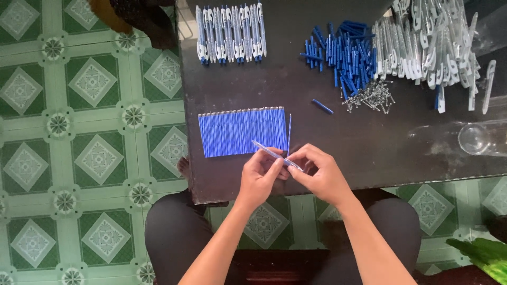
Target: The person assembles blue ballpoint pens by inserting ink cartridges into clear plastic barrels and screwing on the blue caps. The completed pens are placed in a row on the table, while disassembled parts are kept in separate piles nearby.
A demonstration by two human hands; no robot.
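Both hands, left hand and right hand, pinch one clear barrel at the desk's near edge; a slip could drop it, or scatter the refills just beyond.

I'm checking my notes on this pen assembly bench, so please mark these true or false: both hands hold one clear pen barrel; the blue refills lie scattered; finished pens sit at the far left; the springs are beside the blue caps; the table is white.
1. Both hands, left hand and right hand, hold one clear pen barrel: true.
2. The blue refills lie scattered: false, they lie in a neat side-by-side row.
3. Finished pens sit at the far left: true.
4. The springs are beside the blue caps: true.
5. The table is white: false, it is dark.
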